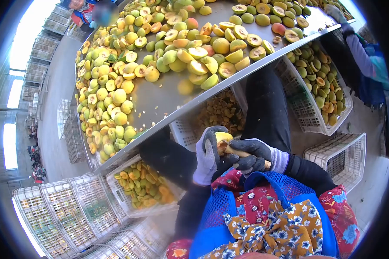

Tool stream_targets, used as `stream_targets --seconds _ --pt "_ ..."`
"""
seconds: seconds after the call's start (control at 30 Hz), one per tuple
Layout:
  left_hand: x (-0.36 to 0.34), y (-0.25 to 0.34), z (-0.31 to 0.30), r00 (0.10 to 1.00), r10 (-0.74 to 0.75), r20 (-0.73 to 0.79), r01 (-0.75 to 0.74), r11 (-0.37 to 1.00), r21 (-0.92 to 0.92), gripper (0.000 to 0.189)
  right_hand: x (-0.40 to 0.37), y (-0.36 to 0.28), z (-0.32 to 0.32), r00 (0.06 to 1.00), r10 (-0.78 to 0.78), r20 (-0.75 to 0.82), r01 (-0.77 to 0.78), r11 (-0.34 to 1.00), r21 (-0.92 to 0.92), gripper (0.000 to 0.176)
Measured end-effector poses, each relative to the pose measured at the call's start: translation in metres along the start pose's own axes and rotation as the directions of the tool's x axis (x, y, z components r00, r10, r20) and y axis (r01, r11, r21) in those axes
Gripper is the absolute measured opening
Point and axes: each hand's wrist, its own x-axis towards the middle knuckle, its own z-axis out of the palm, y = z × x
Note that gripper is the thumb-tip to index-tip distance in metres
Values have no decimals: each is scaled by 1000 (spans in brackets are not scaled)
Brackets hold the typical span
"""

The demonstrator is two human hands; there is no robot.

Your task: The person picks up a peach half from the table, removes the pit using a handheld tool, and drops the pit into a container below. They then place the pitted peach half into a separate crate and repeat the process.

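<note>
Close to my lap, my left hand (208, 154), in a grey-and-lilac glove, is closed around a yellow apricot (223, 138) with its brown inside showing. My right hand (258, 154), gloved the same way, grips a tool with a pale wooden handle (239, 151). The tool's working end meets the opened fruit and is hidden there. Both hands are in front of the metal table's edge (177, 113). On that table lies a wide heap of whole and halved apricots (116, 82), green, yellow and some reddish.
Under the table edge, a crate (183, 134) holds brownish scraps. Crates of halved fruit stand at lower left (116, 178) and at right (304, 123). Another white crate (358, 166) is at far right. Co-workers are at upper left (84, 17) and right (369, 64). Stacked crates (52, 211) stand lower left.
</note>
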Motion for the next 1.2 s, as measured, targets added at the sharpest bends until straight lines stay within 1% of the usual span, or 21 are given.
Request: stream_targets --seconds 0.03,0.07,0.13,0.23,0.27,0.33,0.37,0.43,0.53,0.57,0.63,0.73,0.8,0.83,0.87,0.93,1.0,1.07,1.13,1.17,1.2 --pt "-3 -8 -3 1000 28 6 -28 1000 -3 38 -1 1 -9 998 -2 56 2 1000 -1 31" --pt "-4 -8 -2 996 84 -4 -83 987 140 33 1 1 -13 993 2 119 0 1000 -12 31" --pt "-5 -2 -4 959 270 84 -282 906 315 30 -6 9 -6 967 -203 -155 182 973 -140 32" --pt "-3 -5 -13 923 320 215 -385 731 564 30 -7 7 -23 994 -109 -32 105 989 -107 30" --pt "-4 -5 -11 971 181 157 -234 854 465 30 -6 6 -32 997 -36 65 38 999 -39 30" --pt "-6 -15 -11 990 2 140 -19 993 118 32 -6 13 1 957 -192 -216 149 968 -202 32" --pt "-10 -14 -7 990 52 134 -57 998 28 35 -6 16 17 900 -263 -348 160 942 -296 35" --pt "-13 -12 -11 965 142 220 -182 967 177 36 -8 20 13 942 -193 -276 171 980 -101 35" --pt "-12 -8 -25 858 355 371 -493 771 402 39 -7 23 21 902 -213 -375 107 953 -285 34" --pt "-13 -7 -30 854 357 378 -496 775 390 38 -4 23 17 923 -192 -333 98 955 -280 30" --pt "-14 -2 -28 914 223 339 -332 891 309 37 1 21 15 920 -167 -355 105 977 -186 28" --pt "-14 -7 -17 985 127 118 -139 985 105 40 9 17 16 957 -161 -243 132 982 -132 30" --pt "-18 -41 -12 986 -86 -140 49 967 -249 41 14 11 -4 995 -94 32 95 995 -39 33" --pt "-13 -34 -6 960 -135 -246 106 986 -130 43 17 13 5 965 -215 -152 171 950 -261 31" --pt "-11 -49 -6 895 -252 -369 144 944 -296 44 20 15 13 887 -326 -328 139 865 -482 31" --pt "-5 -31 -14 855 -230 -465 103 954 -282 46 21 11 8 968 -223 -111 169 915 -368 35" --pt "-20 -20 -46 777 24 -629 160 959 234 45 22 5 8 949 -290 -124 207 869 -449 38" --pt "-39 0 -92 730 255 -635 270 745 610 44 23 0 10 907 -359 -221 252 882 -399 34" --pt "-59 24 -137 706 333 -625 417 519 746 43 21 -11 0 912 -327 -249 226 905 -361 31" --pt "-75 20 -166 716 430 -550 558 122 821 41 21 -15 -6 915 -310 -260 215 916 -338 30" --pt "-85 12 -184 751 487 -446 622 -293 727 41 23 -17 -10 925 -287 -250 203 927 -315 30"
